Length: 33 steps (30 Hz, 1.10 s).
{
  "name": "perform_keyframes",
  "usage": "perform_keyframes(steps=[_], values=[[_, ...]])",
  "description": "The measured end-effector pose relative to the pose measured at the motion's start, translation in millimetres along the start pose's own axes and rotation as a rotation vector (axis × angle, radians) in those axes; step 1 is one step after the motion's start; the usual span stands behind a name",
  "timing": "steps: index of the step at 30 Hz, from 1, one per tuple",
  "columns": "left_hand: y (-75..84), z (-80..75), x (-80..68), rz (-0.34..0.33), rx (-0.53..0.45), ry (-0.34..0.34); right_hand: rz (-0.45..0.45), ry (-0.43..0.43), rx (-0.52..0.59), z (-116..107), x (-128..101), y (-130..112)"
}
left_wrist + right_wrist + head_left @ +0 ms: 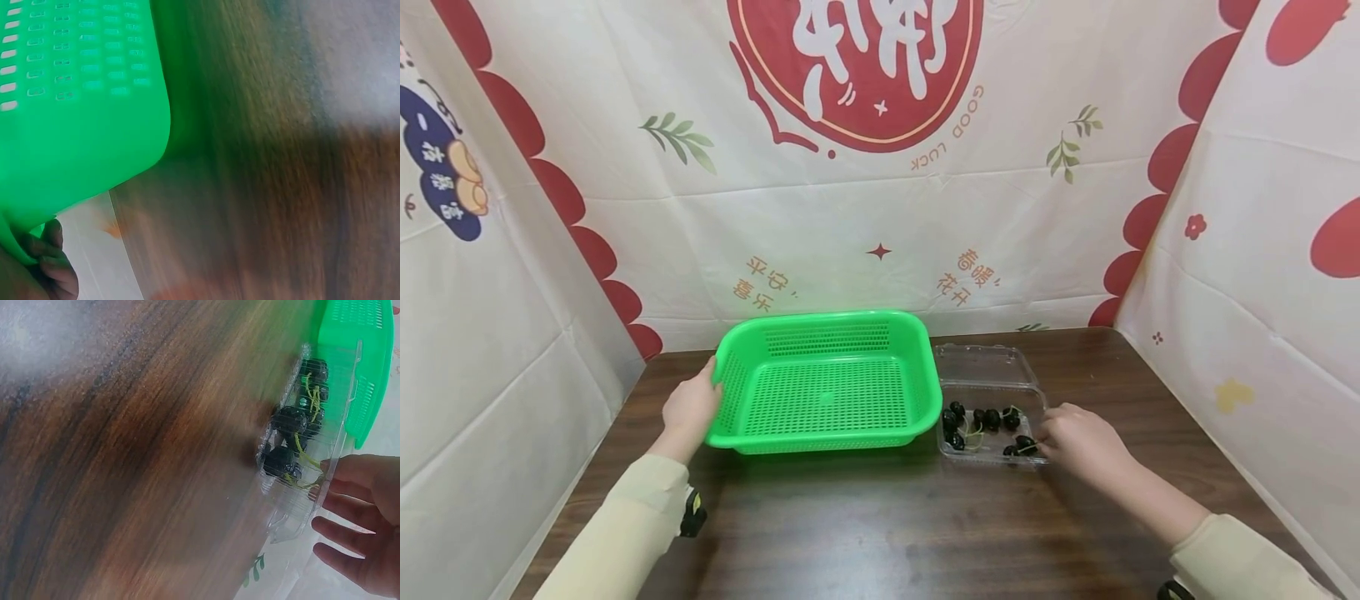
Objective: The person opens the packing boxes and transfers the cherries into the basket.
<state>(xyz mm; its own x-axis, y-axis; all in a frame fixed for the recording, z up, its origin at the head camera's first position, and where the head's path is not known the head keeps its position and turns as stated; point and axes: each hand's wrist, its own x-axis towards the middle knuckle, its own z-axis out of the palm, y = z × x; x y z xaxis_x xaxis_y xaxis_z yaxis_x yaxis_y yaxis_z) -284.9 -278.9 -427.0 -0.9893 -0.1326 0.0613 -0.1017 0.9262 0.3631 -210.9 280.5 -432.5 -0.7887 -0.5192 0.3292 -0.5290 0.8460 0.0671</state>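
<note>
At the left rim of a green plastic basket (827,392), my left hand (692,408) grips the edge, with fingers curled around the rim in the left wrist view. To the right of the basket is a clear plastic box (951,457) with its lid open backward. Several dark cherries (992,419) with thin green stems lie inside. My right hand (1082,437) is at the box's right side, its thumb and index finger pinching a cherry stem (303,450). The other fingers of that hand (362,512) spread outside the box wall.
Both containers stand on a dark wooden table (850,525), near its back edge. A white printed cloth (850,217) hangs behind the table and along both sides. The basket's right rim is close beside the clear box.
</note>
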Motion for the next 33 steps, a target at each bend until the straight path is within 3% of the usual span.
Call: perform_keyframes(steps=[8, 16, 25, 33], values=[[3.8, 3.8, 4.0, 0.005, 0.014, 0.009, -0.02, 0.043, -0.018, -2.5, 5.9, 1.9], [10.9, 2.0, 2.5, 0.026, 0.013, 0.014, 0.019, 0.042, 0.002, -12.9, 16.5, 3.3], [12.8, 1.2, 2.5, 0.021, 0.025, 0.014, 0.103, 0.057, 0.049, -32.3, 37.0, 1.1], [14.7, 0.2, 0.8, 0.029, 0.043, 0.017, 0.089, 0.109, 0.121, -35.7, 59.7, -1.0]])
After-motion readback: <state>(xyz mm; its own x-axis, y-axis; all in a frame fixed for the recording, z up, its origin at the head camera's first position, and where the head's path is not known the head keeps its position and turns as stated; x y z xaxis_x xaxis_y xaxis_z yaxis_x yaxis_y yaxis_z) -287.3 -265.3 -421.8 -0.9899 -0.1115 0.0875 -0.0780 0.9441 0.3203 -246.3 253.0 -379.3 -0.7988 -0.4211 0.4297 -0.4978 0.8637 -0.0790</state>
